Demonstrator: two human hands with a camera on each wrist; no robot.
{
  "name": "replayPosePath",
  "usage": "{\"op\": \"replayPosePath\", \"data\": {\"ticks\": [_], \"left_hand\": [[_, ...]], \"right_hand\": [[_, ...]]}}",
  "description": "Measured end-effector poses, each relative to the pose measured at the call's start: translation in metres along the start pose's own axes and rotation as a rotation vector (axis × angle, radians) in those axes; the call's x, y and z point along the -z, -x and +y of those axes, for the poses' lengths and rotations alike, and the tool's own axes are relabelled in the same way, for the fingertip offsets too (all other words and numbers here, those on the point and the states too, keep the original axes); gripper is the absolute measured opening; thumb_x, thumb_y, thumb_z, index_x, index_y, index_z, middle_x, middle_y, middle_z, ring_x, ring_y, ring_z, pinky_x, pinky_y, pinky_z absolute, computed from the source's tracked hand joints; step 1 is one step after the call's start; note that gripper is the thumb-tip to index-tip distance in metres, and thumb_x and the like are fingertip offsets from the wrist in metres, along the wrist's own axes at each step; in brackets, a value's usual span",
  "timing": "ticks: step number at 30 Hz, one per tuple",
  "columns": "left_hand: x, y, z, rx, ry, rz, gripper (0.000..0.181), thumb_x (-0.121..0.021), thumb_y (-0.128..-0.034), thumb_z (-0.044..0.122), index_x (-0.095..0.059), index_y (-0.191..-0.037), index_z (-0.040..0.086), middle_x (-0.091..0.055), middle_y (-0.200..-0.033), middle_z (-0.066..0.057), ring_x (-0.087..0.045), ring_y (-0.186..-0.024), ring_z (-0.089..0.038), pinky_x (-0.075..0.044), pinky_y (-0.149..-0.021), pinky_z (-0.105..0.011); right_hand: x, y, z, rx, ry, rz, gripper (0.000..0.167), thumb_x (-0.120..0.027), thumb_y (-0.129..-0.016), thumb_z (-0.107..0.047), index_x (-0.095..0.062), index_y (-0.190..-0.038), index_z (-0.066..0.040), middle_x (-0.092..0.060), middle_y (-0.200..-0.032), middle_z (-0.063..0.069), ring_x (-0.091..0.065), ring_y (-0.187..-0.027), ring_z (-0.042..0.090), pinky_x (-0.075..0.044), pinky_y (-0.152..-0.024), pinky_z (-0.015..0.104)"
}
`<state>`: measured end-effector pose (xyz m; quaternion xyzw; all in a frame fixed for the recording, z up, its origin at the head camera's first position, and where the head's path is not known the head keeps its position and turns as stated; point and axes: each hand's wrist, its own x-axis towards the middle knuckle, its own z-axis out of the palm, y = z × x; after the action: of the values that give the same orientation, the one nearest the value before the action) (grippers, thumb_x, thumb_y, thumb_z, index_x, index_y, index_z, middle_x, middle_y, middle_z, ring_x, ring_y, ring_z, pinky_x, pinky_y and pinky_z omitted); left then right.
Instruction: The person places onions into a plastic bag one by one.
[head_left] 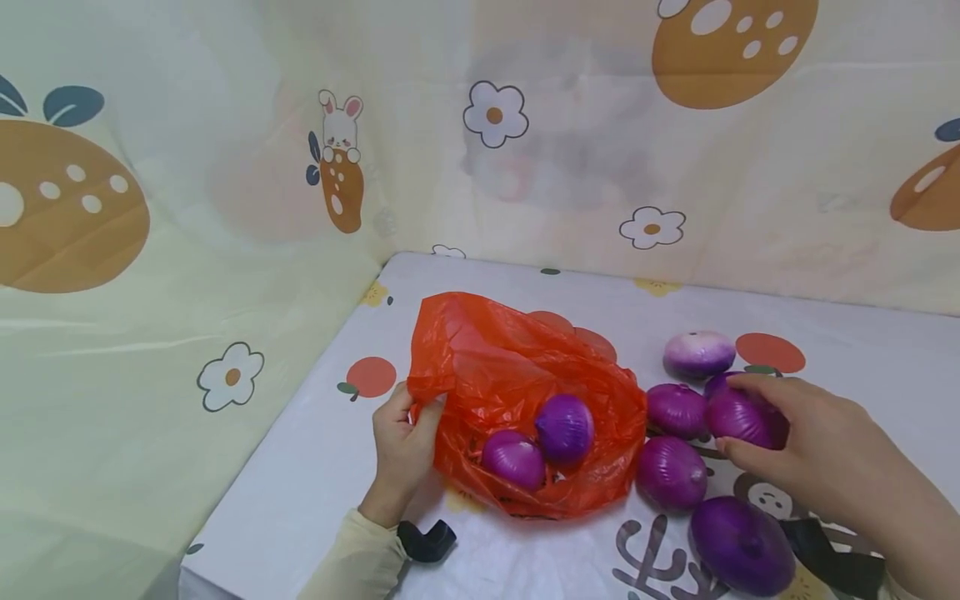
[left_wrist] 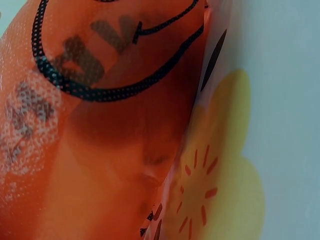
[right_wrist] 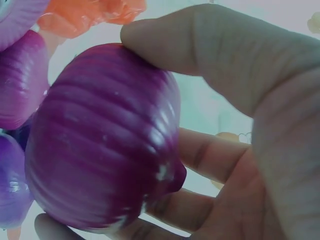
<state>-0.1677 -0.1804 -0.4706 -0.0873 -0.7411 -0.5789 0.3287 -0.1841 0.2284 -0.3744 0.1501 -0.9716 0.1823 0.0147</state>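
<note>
My left hand (head_left: 405, 442) pinches the left rim of a red plastic bag (head_left: 487, 342), with the thumb on the near side. The bag lies with its mouth toward me, and two purple onions, one (head_left: 513, 460) nearer and one (head_left: 566, 428) behind it, rest inside. To the right of the bag, my right hand (head_left: 832, 442) grips another purple onion (head_left: 741, 417) between thumb and fingers. The right wrist view shows this onion (right_wrist: 105, 140) close up, its pointed tip toward the palm. In the left wrist view, the bag's printed side (left_wrist: 115, 125) fills most of the picture.
Several loose onions lie by the bag's right side: a pale-topped one (head_left: 699, 354) at the back, two mid-size ones (head_left: 677, 410) (head_left: 672, 473), and a large dark one (head_left: 741, 546) in front. A printed cloth covers the table (head_left: 300, 500); patterned curtains (head_left: 570, 183) stand behind and left.
</note>
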Motion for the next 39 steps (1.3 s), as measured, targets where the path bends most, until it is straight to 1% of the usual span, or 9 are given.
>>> {"op": "replayPosePath", "data": {"ticks": [13,17,22,25,26,29,33,36,39], "left_hand": [[-0.003,-0.002,0.0,0.021,0.029,-0.019,0.021,-0.067,-0.0981,0.002,-0.076,-0.116,0.004,-0.076,-0.109,-0.009,-0.068,-0.101,-0.02,-0.059,-0.092,-0.029],[-0.003,-0.002,0.001,0.022,0.022,-0.019,0.02,-0.067,-0.0972,0.002,-0.077,-0.115,0.003,-0.076,-0.109,-0.009,-0.069,-0.102,-0.02,-0.06,-0.092,-0.03],[-0.002,-0.001,0.001,0.019,0.014,-0.021,0.02,-0.068,-0.0969,0.002,-0.076,-0.116,0.002,-0.076,-0.11,-0.009,-0.07,-0.102,-0.021,-0.06,-0.09,-0.03],[-0.002,0.0,0.0,0.018,0.01,-0.014,0.02,-0.068,-0.0964,0.001,-0.076,-0.115,0.001,-0.076,-0.108,-0.009,-0.069,-0.1,-0.02,-0.06,-0.09,-0.03],[-0.001,0.0,0.0,0.017,0.01,-0.012,0.02,-0.068,-0.0962,0.001,-0.076,-0.114,0.001,-0.075,-0.108,-0.01,-0.069,-0.1,-0.02,-0.06,-0.09,-0.029],[-0.001,0.0,0.0,0.018,0.008,-0.008,0.02,-0.068,-0.0959,0.001,-0.076,-0.114,0.0,-0.075,-0.107,-0.01,-0.069,-0.1,-0.02,-0.06,-0.09,-0.029],[0.0,0.001,0.0,0.025,0.001,-0.013,0.021,-0.068,-0.0969,0.003,-0.075,-0.116,0.001,-0.075,-0.11,-0.01,-0.069,-0.101,-0.02,-0.06,-0.091,-0.03],[0.0,0.001,0.0,0.025,0.004,-0.011,0.021,-0.068,-0.0971,0.003,-0.076,-0.117,0.002,-0.075,-0.109,-0.009,-0.069,-0.101,-0.02,-0.06,-0.091,-0.03],[-0.001,0.001,-0.001,0.017,0.014,-0.007,0.02,-0.068,-0.0967,0.001,-0.076,-0.115,0.002,-0.075,-0.108,-0.01,-0.069,-0.1,-0.02,-0.06,-0.091,-0.029]], "right_hand": [[0.005,0.004,-0.021,0.004,-0.018,0.075,0.087,-0.094,-0.073,-0.041,-0.058,-0.14,0.001,-0.062,-0.122,0.037,-0.063,-0.096,0.05,-0.058,-0.076,0.065],[0.007,0.003,-0.028,0.007,-0.039,0.083,0.089,-0.094,-0.073,-0.042,-0.057,-0.142,-0.001,-0.064,-0.118,0.033,-0.065,-0.093,0.046,-0.06,-0.073,0.063],[0.011,0.001,-0.037,0.018,-0.08,0.077,0.088,-0.093,-0.075,-0.043,-0.056,-0.144,-0.004,-0.067,-0.115,0.028,-0.068,-0.084,0.036,-0.062,-0.066,0.055],[0.012,-0.002,-0.043,0.037,-0.094,0.07,0.087,-0.092,-0.076,-0.043,-0.055,-0.147,-0.007,-0.067,-0.114,0.026,-0.067,-0.072,0.023,-0.061,-0.059,0.039],[0.011,-0.002,-0.045,0.054,-0.096,0.087,0.086,-0.093,-0.076,-0.041,-0.056,-0.147,-0.008,-0.067,-0.115,0.025,-0.067,-0.071,0.021,-0.059,-0.057,0.034],[0.009,-0.004,-0.05,0.1,-0.098,0.123,0.084,-0.094,-0.075,-0.038,-0.058,-0.146,-0.011,-0.066,-0.117,0.024,-0.066,-0.075,0.023,-0.058,-0.055,0.031],[0.006,-0.006,-0.056,0.161,-0.1,0.17,0.083,-0.096,-0.072,-0.032,-0.06,-0.143,-0.01,-0.065,-0.127,0.023,-0.065,-0.1,0.041,-0.063,-0.066,0.053],[0.005,-0.007,-0.06,0.186,-0.107,0.182,0.082,-0.097,-0.071,-0.028,-0.061,-0.141,-0.008,-0.063,-0.134,0.021,-0.062,-0.111,0.045,-0.061,-0.073,0.061],[0.004,-0.009,-0.063,0.195,-0.114,0.185,0.079,-0.096,-0.072,-0.027,-0.061,-0.141,-0.008,-0.062,-0.136,0.021,-0.06,-0.116,0.044,-0.06,-0.076,0.063]]}}
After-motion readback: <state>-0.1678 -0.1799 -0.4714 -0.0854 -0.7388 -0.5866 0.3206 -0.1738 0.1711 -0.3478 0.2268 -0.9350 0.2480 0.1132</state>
